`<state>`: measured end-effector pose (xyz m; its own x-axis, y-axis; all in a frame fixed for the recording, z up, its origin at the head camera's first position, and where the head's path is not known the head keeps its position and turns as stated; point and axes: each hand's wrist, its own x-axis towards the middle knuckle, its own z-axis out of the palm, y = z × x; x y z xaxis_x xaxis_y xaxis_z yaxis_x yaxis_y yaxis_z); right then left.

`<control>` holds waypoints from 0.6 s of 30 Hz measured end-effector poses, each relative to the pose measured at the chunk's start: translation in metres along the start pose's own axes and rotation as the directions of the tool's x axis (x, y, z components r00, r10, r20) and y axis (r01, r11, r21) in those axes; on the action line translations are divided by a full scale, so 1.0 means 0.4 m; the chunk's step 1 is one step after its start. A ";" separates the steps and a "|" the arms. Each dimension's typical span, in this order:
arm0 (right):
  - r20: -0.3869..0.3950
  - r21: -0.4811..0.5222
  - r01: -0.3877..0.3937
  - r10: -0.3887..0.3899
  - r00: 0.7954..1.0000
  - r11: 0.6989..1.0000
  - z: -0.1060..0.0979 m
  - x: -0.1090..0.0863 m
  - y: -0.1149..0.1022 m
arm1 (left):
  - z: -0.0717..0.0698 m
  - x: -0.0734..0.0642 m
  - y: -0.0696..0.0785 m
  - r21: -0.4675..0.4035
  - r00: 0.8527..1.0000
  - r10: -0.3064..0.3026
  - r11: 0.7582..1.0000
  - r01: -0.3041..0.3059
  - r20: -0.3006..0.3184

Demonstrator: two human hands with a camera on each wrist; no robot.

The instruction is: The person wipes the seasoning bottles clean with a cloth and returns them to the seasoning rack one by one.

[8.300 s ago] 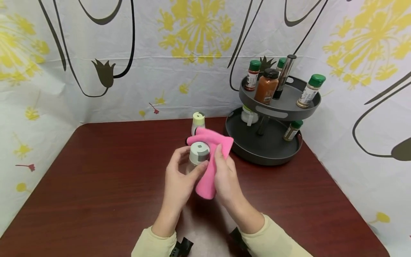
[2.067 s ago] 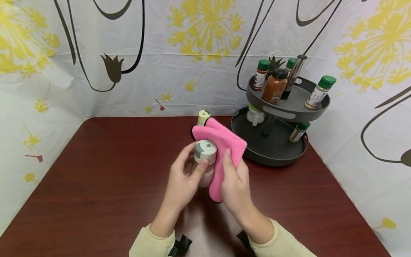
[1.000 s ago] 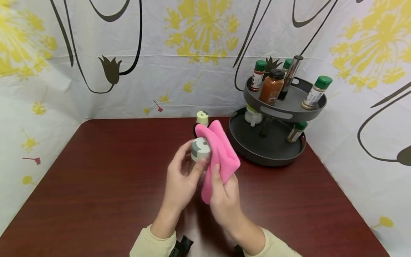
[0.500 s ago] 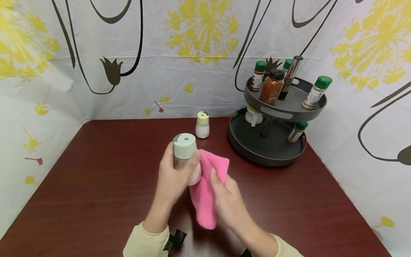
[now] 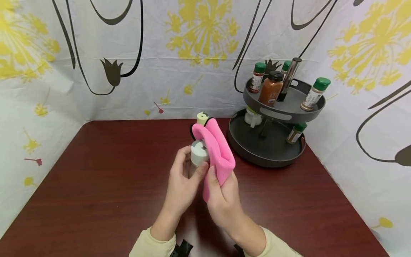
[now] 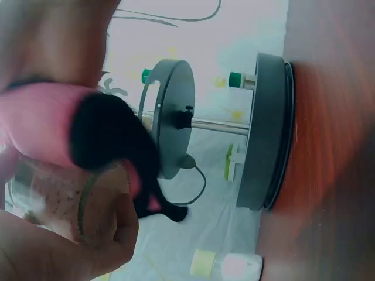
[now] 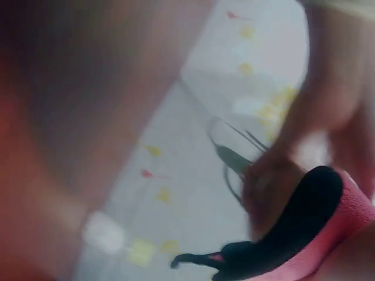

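My left hand (image 5: 181, 189) grips a clear shaker jar (image 6: 53, 193) with a pale grey-green lid (image 5: 199, 153). Speckled pinkish contents show through its side in the left wrist view. A folded pink cloth (image 5: 218, 150), black on its other face, is pinched in my right hand (image 5: 226, 203), with the thumb on the near side. The cloth lies against the right side of the lid and jar and hides part of both. Both hands are above the table. Behind the cloth stands a smaller shaker with a yellow lid (image 5: 202, 118), mostly covered in the head view; the left wrist view shows its white body (image 6: 237, 267).
A dark two-tier turntable (image 5: 266, 162) stands at the back right. Its upper tier bears several green-capped spice jars (image 5: 314, 94) and an orange bottle with a black cap (image 5: 272, 89). A white container (image 5: 253, 117) and a small jar (image 5: 295, 134) sit below. Patterned cloth walls (image 5: 128, 103) border the brown table (image 5: 96, 178).
Since half a second ago, the jar has moved right and slightly down, and the cloth has risen from beside its lower body to the lid's side, covering most of the yellow-lidded shaker from view.
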<state>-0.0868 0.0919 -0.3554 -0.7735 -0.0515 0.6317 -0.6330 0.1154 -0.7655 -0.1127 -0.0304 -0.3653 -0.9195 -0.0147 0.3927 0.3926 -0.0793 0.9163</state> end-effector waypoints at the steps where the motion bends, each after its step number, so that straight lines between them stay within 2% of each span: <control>1: 0.001 -0.002 -0.016 0.016 1.000 1.000 0.005 -0.009 0.010 | 0.000 -0.001 0.003 0.017 1.000 0.008 1.000 -0.008 -0.019; 3: -0.001 -0.032 -0.093 0.093 0.996 0.995 0.010 -0.028 0.028 | -0.003 -0.001 0.005 0.049 0.998 0.023 0.999 -0.020 -0.061; 5: 0.003 -0.065 -0.209 0.210 0.978 0.976 0.012 -0.038 0.042 | -0.009 0.001 0.004 0.079 0.995 0.038 0.996 -0.030 -0.097; 6: 0.010 -0.065 -0.277 0.278 0.961 0.959 0.011 -0.041 0.047 | -0.011 0.002 0.004 0.084 0.993 0.038 0.996 -0.029 -0.109; 9: 0.039 -0.040 -0.466 0.467 0.883 0.884 0.000 -0.037 0.051 | -0.017 0.006 0.000 0.086 0.992 0.034 0.996 -0.024 -0.121; 11: 0.046 0.016 -0.530 0.529 0.847 0.848 -0.008 -0.027 0.043 | -0.018 0.008 -0.004 0.080 0.993 0.030 0.997 -0.022 -0.111; 12: 0.048 0.053 -0.544 0.542 0.839 0.837 -0.013 -0.020 0.035 | -0.017 0.009 -0.005 0.082 0.995 0.024 0.996 -0.016 -0.099; 13: 0.037 0.068 -0.538 0.537 0.843 0.840 -0.018 -0.012 0.026 | -0.016 0.009 -0.008 0.089 0.996 0.023 0.996 -0.015 -0.084; 14: 0.022 0.094 -0.510 0.510 0.860 0.855 -0.022 -0.003 0.014 | -0.014 0.009 -0.010 0.095 0.998 0.023 0.995 -0.016 -0.066; 17: -0.035 0.132 -0.371 0.379 0.925 0.919 -0.031 0.023 -0.023 | -0.006 0.004 -0.018 0.107 1.000 0.024 0.994 -0.022 -0.016; 18: -0.053 0.125 -0.302 0.310 0.949 0.945 -0.032 0.030 -0.031 | -0.004 0.002 -0.019 0.112 1.000 0.025 0.993 -0.024 -0.005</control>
<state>-0.0875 0.1024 -0.3368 -0.9286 0.0394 0.3689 -0.3691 0.0011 -0.9294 -0.1163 -0.0315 -0.3722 -0.9096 -0.0214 0.4149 0.4141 0.0335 0.9096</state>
